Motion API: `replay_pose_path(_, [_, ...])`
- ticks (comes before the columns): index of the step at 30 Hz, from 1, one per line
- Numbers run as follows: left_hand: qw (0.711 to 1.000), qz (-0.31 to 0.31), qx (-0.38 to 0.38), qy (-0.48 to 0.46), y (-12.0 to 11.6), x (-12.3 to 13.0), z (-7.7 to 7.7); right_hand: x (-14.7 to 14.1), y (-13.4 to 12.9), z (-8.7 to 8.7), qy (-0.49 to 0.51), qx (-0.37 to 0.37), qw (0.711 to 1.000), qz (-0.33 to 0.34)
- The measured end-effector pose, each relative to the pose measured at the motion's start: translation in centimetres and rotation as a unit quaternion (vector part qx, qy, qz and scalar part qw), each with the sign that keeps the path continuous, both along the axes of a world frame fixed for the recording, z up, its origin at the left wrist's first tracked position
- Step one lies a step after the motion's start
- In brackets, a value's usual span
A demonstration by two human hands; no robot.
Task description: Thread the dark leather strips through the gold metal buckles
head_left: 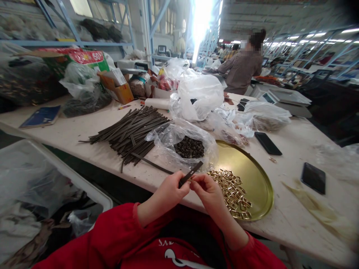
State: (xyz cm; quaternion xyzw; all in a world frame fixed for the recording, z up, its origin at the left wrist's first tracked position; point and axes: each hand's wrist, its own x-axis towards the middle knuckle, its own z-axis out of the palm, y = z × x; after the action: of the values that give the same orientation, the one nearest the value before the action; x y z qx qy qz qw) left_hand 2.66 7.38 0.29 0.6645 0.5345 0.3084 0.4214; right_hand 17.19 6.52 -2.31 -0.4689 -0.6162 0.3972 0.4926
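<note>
My left hand [169,189] is closed around a dark brown strap [196,170], whose slotted end sticks up past the fingers. The strap's long part trails left over the table edge toward the pile. Right against it, my right hand [209,190] pinches a small gold piece, apparently a buckle, mostly hidden by the fingertips. Close to my right hand, several gold buckles [231,192] lie on a round golden tray [252,172]. Behind my hands an open plastic bag [165,140] holds small dark fittings [189,147]. Many more dark straps [134,130] are heaped to the left.
Two dark phones [267,143] lie to the right, near a yellowish plastic strip [316,209]. Plastic bags [200,95], a box [120,87] and a scale [280,97] line the back. A blue notebook [40,116] is far left. Another person [241,71] stands beyond the table.
</note>
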Motion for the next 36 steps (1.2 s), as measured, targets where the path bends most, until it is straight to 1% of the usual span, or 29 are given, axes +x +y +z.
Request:
replay_pose_path(2, [1.000, 0.002, -0.005, -0.005, 0.0, 0.0, -0.1, 0.1, -0.3, 0.1, -0.071, 0.060, 0.996, -0.008])
replay_pose_path(4, [1.000, 0.001, -0.007, -0.009, 0.1, -0.1, -0.3, 0.2, -0.5, 0.3, -0.153, 0.129, 0.980, -0.006])
replay_pose_path(5, [1.000, 0.002, -0.009, -0.010, 0.1, -0.1, -0.3, 0.3, -0.6, 0.3, -0.175, 0.149, 0.973, -0.001])
replay_pose_path(6, [1.000, 0.002, -0.010, -0.012, 0.1, -0.1, -0.4, 0.3, -0.6, 0.3, -0.178, 0.153, 0.972, 0.002])
replay_pose_path(8, [1.000, 0.001, -0.012, -0.014, 0.1, -0.1, -0.4, 0.2, -0.6, 0.2, -0.140, 0.122, 0.983, -0.002])
replay_pose_path(10, [1.000, -0.003, -0.006, -0.014, 0.0, 0.0, -0.2, -0.1, -0.5, 0.1, -0.076, 0.066, 0.995, -0.016])
replay_pose_path(12, [1.000, -0.006, 0.002, -0.012, -0.2, 0.0, 0.1, -0.4, -0.5, 0.0, -0.036, 0.026, 0.999, -0.029])
replay_pose_path(18, [1.000, 0.009, 0.001, -0.009, -0.5, 0.1, 0.2, -0.9, -0.8, 0.3, -0.039, 0.019, 0.998, -0.040])
replay_pose_path(22, [1.000, 0.008, -0.019, -0.016, -0.5, 0.3, 0.4, -1.0, -0.9, 0.2, 0.033, -0.022, 0.998, -0.040])
replay_pose_path(25, [0.999, -0.020, -0.036, -0.031, -0.1, -0.1, 0.7, -0.8, -0.6, 0.4, 0.094, -0.039, 0.994, -0.033])
replay_pose_path(28, [0.997, -0.050, -0.028, -0.048, 0.4, -1.4, 1.1, -0.4, -0.2, 0.9, 0.154, -0.077, 0.984, -0.043])
replay_pose_path(31, [0.997, -0.069, -0.036, -0.023, 0.5, -3.0, 1.5, 0.0, 0.1, 1.5, 0.218, -0.135, 0.965, -0.056])
replay_pose_path(33, [0.994, -0.093, -0.054, -0.006, 0.2, -3.7, 1.8, 0.0, 0.2, 1.7, 0.269, -0.164, 0.948, -0.050])
replay_pose_path(36, [0.991, -0.118, -0.060, 0.007, -0.3, -3.9, 1.9, -0.1, 0.0, 1.9, 0.353, -0.203, 0.913, -0.031])
